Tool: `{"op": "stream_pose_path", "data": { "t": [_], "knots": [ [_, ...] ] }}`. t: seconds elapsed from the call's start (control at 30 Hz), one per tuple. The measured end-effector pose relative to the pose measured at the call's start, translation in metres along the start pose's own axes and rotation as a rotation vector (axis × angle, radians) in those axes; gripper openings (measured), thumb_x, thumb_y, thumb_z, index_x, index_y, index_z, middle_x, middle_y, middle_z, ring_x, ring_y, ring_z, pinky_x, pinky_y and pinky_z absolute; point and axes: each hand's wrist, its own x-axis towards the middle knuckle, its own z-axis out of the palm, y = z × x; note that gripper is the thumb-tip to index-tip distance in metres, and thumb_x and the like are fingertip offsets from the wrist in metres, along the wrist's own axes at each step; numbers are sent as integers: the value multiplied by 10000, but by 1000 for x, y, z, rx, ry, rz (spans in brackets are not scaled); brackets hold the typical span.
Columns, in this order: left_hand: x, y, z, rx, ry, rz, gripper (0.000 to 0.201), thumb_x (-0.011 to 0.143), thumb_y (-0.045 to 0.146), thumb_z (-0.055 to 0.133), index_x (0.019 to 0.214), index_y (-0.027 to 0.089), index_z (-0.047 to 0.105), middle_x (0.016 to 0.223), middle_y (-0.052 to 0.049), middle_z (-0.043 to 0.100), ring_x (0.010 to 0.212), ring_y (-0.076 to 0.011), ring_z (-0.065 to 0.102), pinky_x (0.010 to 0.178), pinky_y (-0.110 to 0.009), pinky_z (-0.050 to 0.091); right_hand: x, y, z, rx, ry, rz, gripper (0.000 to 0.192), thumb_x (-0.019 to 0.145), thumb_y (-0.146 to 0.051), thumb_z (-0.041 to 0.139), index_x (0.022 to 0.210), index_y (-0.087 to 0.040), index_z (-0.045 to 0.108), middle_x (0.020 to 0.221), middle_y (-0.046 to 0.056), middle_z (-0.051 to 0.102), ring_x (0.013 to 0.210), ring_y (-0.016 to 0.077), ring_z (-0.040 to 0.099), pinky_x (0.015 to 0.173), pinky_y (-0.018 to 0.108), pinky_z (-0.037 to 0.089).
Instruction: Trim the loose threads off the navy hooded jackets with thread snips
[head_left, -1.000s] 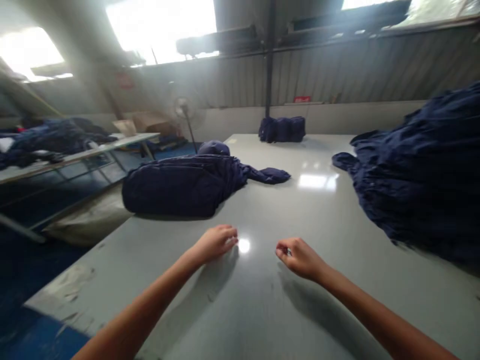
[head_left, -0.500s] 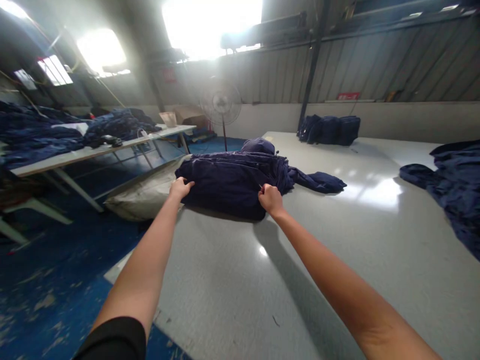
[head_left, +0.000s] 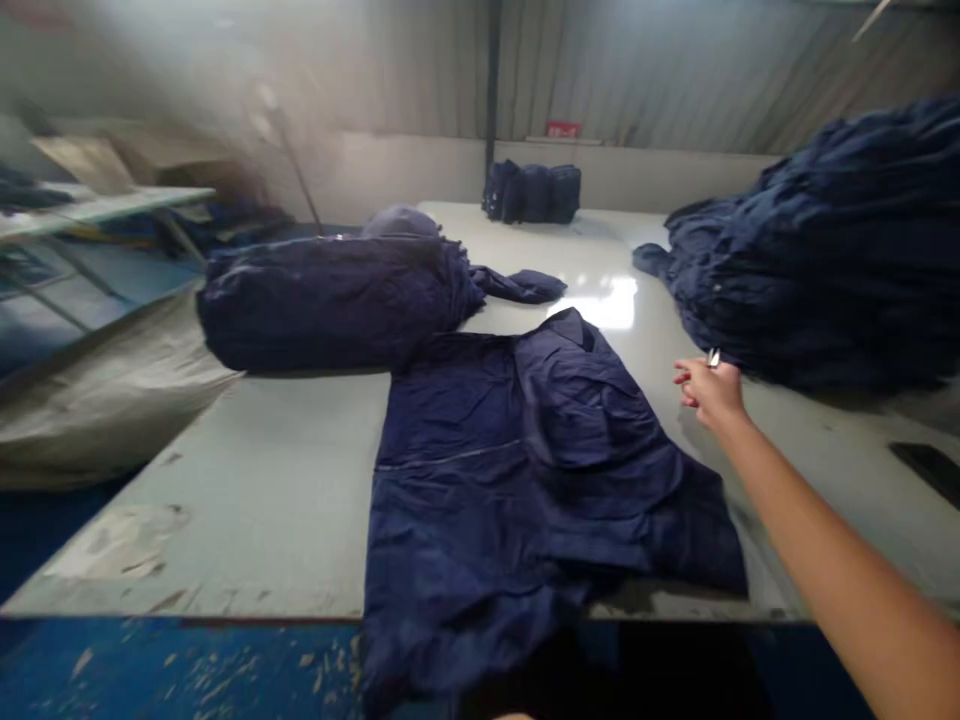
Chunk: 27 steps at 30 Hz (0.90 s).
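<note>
Navy cloth fills most of my view: a garment (head_left: 525, 480) lies spread flat on the grey tabletop (head_left: 247, 500), its lower edge hanging over the near rim. I use that garment as my landmark. Just beyond its right edge my right hand (head_left: 709, 392) hovers above the bare surface, fingers curled closed around a small shiny metal tool (head_left: 713, 357) whose tip pokes out at the top; I cannot tell what kind of tool it is. My left hand is out of sight, so I cannot say whether it is open or closed.

Behind the garment on the left sits a rolled bundle (head_left: 330, 300) of the same dark fabric, touching its far edge. To the right, well past my hand, a loose heap (head_left: 825, 250) rises high. Far behind, a small folded stack (head_left: 532, 192) stands near the wall.

To do this step well, I judge the cloth should be smoothed flat first, the folded-over flap on the right opened out, and the tool brought down with its tip kept away from the fabric until it is placed.

A red sign (head_left: 562, 129) hangs on the wall behind the garment; its writing is too blurred to read.
</note>
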Motion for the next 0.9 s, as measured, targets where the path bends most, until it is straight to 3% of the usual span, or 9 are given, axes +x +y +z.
{"op": "stream_pose_path", "data": {
  "t": [0.07, 0.17, 0.27, 0.33, 0.43, 0.57, 0.67, 0.8, 0.9],
  "knots": [
    [3, 21, -1, -72, -71, 118, 150, 1058, 411, 616, 1149, 376, 729, 1159, -94, 729, 986, -217, 707, 792, -342, 635, -29, 23, -65, -90, -9, 10, 255, 1036, -376, 664, 1073, -129, 716, 923, 62, 723, 712, 170, 671, 640, 315, 582],
    [29, 0, -2, -90, -115, 129, 189, 1075, 299, 540, 1122, 325, 721, 1049, -86, 736, 919, -222, 700, 823, -380, 631, -103, 51, -119, -206, -94, -48, 250, 944, -405, 746, 874, -165, 749, 784, 64, 717, 692, 199, 666, 633, 312, 540],
    [64, -57, 15, 12, -10, -45, 238, 1086, 356, 515, 1186, 260, 708, 1325, -108, 705, 1237, -282, 637, 1077, -477, 558, -172, 71, -121, -442, -210, -266, 342, 916, -502, 770, 1078, -202, 788, 1106, 114, 767, 994, 290, 729, 847, 359, 551],
    [79, -87, 30, 137, -45, -145, 385, 1070, 462, 535, 1376, 259, 651, 1529, -128, 610, 1375, -358, 552, 1145, -595, 494, -186, 79, -108, -699, -263, -395, 458, 936, -562, 735, 1215, -199, 756, 1272, 155, 711, 952, 302, 741, 807, 372, 542],
    [85, -89, 43, 265, -134, -226, 545, 1066, 541, 524, 1534, 263, 555, 1624, -149, 532, 1376, -412, 543, 1113, -651, 490, -138, 74, -87, -830, -298, -456, 386, 907, -505, 790, 1148, -205, 764, 1208, 147, 697, 822, 267, 732, 712, 341, 511],
    [88, -38, 43, 203, -189, -190, 482, 1120, 487, 421, 1514, 246, 560, 1538, -129, 604, 1289, -326, 612, 1126, -532, 513, -8, 27, -75, -770, -218, -525, 271, 911, -257, 742, 1149, -129, 751, 1201, 178, 677, 984, 297, 696, 854, 370, 509],
    [88, -15, 43, 154, -81, -210, 384, 1122, 418, 434, 1407, 228, 608, 1409, -119, 666, 1274, -300, 624, 1113, -476, 526, 44, -8, -73, -672, -95, -654, 343, 922, -185, 642, 1236, -63, 702, 1188, 188, 678, 1055, 300, 651, 928, 405, 501],
    [77, -16, 59, 207, -57, -296, 445, 1094, 450, 502, 1489, 252, 556, 1485, -127, 623, 1332, -353, 590, 1134, -540, 503, 5, 3, -73, -501, -256, -906, 176, 946, -245, 606, 999, -133, 730, 872, 56, 701, 835, 219, 660, 827, 336, 500],
    [71, -13, 68, 180, -54, -323, 472, 1085, 456, 530, 1523, 279, 531, 1566, -120, 570, 1381, -367, 563, 1157, -571, 482, -49, 49, -77, -544, -524, -857, 199, 972, -336, 621, 945, -169, 727, 868, 53, 732, 815, 214, 683, 795, 308, 496]
  ]
}}
